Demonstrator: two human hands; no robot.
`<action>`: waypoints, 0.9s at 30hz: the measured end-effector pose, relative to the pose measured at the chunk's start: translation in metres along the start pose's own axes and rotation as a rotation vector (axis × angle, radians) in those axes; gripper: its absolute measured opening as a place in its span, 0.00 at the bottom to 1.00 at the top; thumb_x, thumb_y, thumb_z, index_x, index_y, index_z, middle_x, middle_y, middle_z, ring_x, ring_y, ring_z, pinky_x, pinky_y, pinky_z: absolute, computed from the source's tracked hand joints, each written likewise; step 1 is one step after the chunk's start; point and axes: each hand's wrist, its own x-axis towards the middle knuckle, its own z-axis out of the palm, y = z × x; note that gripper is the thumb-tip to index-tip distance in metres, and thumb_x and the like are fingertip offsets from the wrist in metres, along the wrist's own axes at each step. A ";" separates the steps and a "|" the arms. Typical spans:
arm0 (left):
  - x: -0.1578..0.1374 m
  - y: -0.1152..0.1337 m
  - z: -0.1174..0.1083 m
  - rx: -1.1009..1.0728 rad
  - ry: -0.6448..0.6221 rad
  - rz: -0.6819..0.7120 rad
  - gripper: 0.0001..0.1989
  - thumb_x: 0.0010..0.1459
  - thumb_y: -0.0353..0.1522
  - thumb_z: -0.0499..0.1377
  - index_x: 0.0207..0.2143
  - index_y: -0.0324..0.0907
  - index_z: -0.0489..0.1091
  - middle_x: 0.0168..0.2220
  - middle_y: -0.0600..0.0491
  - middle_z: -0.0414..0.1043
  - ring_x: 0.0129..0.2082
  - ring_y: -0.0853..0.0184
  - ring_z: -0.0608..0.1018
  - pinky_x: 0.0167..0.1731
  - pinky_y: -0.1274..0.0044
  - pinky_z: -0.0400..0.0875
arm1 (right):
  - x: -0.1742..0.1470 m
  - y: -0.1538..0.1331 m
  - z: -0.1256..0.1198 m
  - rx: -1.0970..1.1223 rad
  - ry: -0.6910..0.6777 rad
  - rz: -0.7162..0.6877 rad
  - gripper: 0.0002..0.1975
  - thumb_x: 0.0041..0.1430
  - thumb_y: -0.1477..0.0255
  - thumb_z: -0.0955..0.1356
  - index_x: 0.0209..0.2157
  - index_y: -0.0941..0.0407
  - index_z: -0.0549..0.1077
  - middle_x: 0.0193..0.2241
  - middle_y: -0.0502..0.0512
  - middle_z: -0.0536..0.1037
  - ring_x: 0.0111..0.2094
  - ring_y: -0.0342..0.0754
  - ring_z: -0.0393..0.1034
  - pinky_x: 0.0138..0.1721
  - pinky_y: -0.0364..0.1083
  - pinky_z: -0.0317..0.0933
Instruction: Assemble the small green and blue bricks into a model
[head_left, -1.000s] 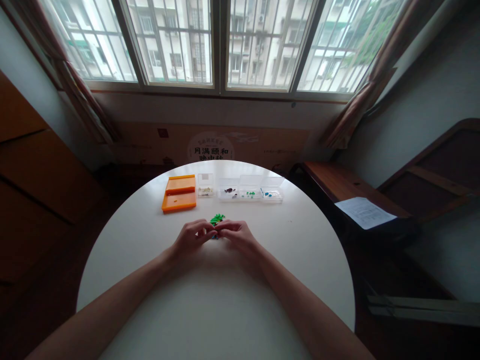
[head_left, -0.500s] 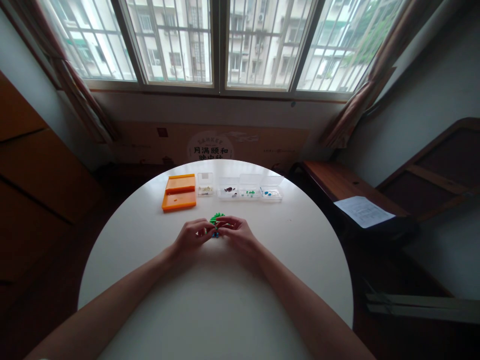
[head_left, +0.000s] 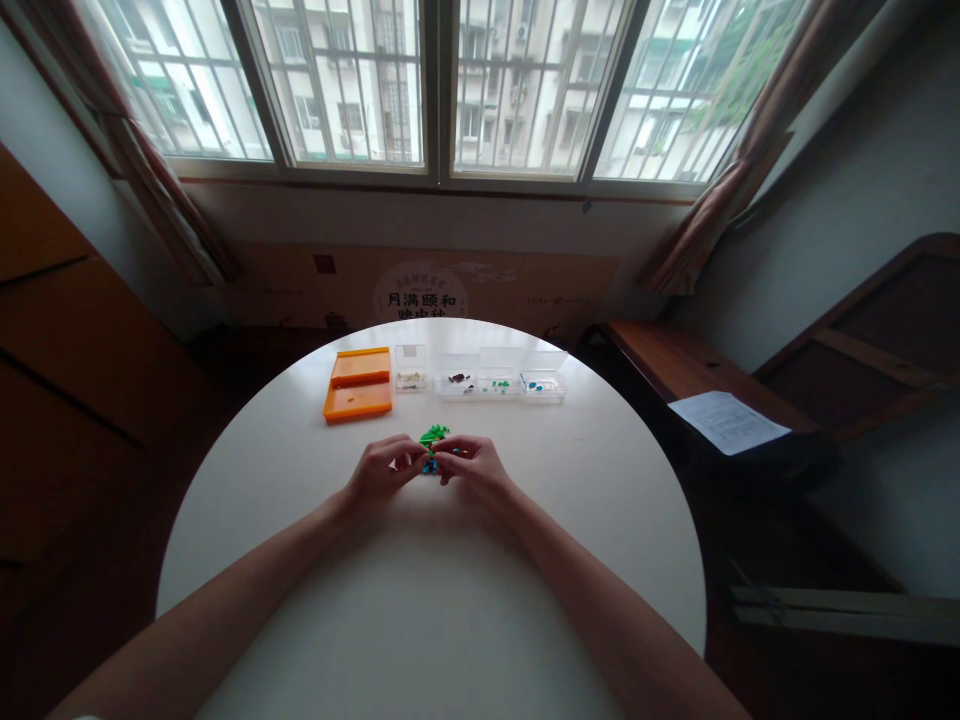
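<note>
Between my two hands is a small model of building bricks (head_left: pixel 433 436), green on top with blue low down and a little yellow or red in the middle. My left hand (head_left: pixel 388 466) is closed at its left side, thumb and fingers pinched on it. From the right, my right hand (head_left: pixel 474 462) also pinches it, with the fingertips of both hands nearly meeting. The fingers hide the model's middle, and any single small piece between them is too small to make out.
An open orange case (head_left: pixel 360 400) lies beyond my left hand. Beside it stands a small clear box (head_left: pixel 410 380) with pale pieces. Farther right, open clear boxes (head_left: pixel 501 386) hold dark, green and blue pieces. All are on a round white table (head_left: pixel 600 480). Paper (head_left: pixel 727 422) lies on a wooden bench.
The fingers of my right hand have curled a little lower, showing more of the model's green top. Both hands stay at the same spot; the boxes have not moved.
</note>
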 end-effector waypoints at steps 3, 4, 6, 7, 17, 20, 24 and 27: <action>0.000 0.001 0.000 -0.008 0.005 -0.002 0.05 0.55 0.30 0.59 0.31 0.37 0.73 0.23 0.54 0.69 0.20 0.76 0.68 0.22 0.85 0.64 | 0.001 0.002 0.000 -0.039 -0.005 -0.013 0.16 0.38 0.65 0.75 0.29 0.62 0.78 0.18 0.51 0.75 0.16 0.40 0.66 0.17 0.41 0.64; 0.000 0.001 0.000 -0.009 0.003 -0.004 0.05 0.55 0.30 0.59 0.31 0.37 0.73 0.23 0.54 0.69 0.20 0.76 0.68 0.21 0.85 0.64 | 0.001 0.002 0.000 -0.047 -0.009 -0.022 0.16 0.39 0.65 0.75 0.29 0.62 0.78 0.18 0.51 0.75 0.15 0.40 0.65 0.16 0.41 0.63; 0.000 0.000 0.000 -0.004 -0.006 -0.008 0.05 0.55 0.30 0.59 0.30 0.37 0.73 0.23 0.54 0.69 0.19 0.76 0.67 0.21 0.85 0.63 | 0.002 0.004 0.000 -0.063 -0.013 -0.041 0.15 0.39 0.65 0.75 0.28 0.62 0.78 0.17 0.51 0.75 0.15 0.39 0.65 0.15 0.40 0.62; 0.000 0.000 0.000 -0.001 -0.011 -0.009 0.05 0.55 0.31 0.59 0.30 0.37 0.73 0.23 0.54 0.69 0.19 0.76 0.67 0.21 0.85 0.63 | 0.002 0.004 0.000 -0.071 -0.014 -0.049 0.15 0.39 0.65 0.75 0.28 0.62 0.78 0.17 0.51 0.75 0.15 0.39 0.64 0.15 0.40 0.61; 0.001 0.000 0.000 -0.030 -0.024 0.011 0.06 0.56 0.31 0.59 0.31 0.37 0.73 0.23 0.53 0.69 0.20 0.76 0.68 0.20 0.85 0.63 | 0.002 0.002 0.000 -0.098 -0.008 -0.057 0.14 0.40 0.65 0.74 0.27 0.61 0.78 0.18 0.51 0.74 0.15 0.38 0.63 0.16 0.39 0.58; 0.001 0.000 0.000 -0.034 -0.023 0.008 0.06 0.56 0.31 0.59 0.31 0.37 0.73 0.24 0.53 0.69 0.20 0.76 0.68 0.20 0.85 0.63 | 0.002 0.001 0.001 -0.101 0.009 -0.057 0.13 0.40 0.66 0.74 0.26 0.61 0.78 0.17 0.51 0.74 0.16 0.38 0.63 0.17 0.39 0.58; 0.001 0.000 0.000 -0.038 -0.013 0.005 0.06 0.56 0.31 0.59 0.32 0.37 0.74 0.23 0.53 0.69 0.20 0.76 0.68 0.20 0.85 0.63 | 0.002 0.001 0.001 -0.096 0.011 -0.049 0.13 0.41 0.66 0.74 0.26 0.61 0.78 0.17 0.51 0.73 0.17 0.39 0.63 0.19 0.40 0.57; 0.001 0.000 0.000 -0.047 -0.002 -0.003 0.06 0.55 0.31 0.59 0.32 0.37 0.74 0.23 0.54 0.69 0.19 0.76 0.68 0.19 0.86 0.63 | 0.002 0.002 0.000 -0.092 0.011 -0.050 0.13 0.41 0.66 0.74 0.27 0.61 0.78 0.18 0.51 0.74 0.18 0.38 0.62 0.20 0.40 0.57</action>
